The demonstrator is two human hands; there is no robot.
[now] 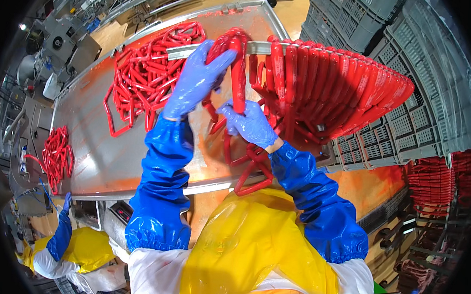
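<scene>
A metal bar point(183, 52) reaches over the steel table, with linked red sausages point(328, 80) hanging from it in a dense row on the right. Beside the bar my left hand point(190, 84), in a purple-blue glove, is closed round a loop of red sausages point(234, 44) draped over it. Lower down, my right hand point(253, 125), gloved alike, grips the bottom end of a hanging sausage point(238, 86). More links of the string point(253, 166) dangle below that hand, past the table's near edge. Some of my left fingertips are hidden behind the sausages.
A heap of linked sausages point(144, 77) lies on the steel table point(95, 159), with a smaller pile point(57, 152) at its left end. Grey crates point(410, 120) stand at the right. A co-worker point(78, 248) is at lower left. Racked sausages point(431, 184) hang at far right.
</scene>
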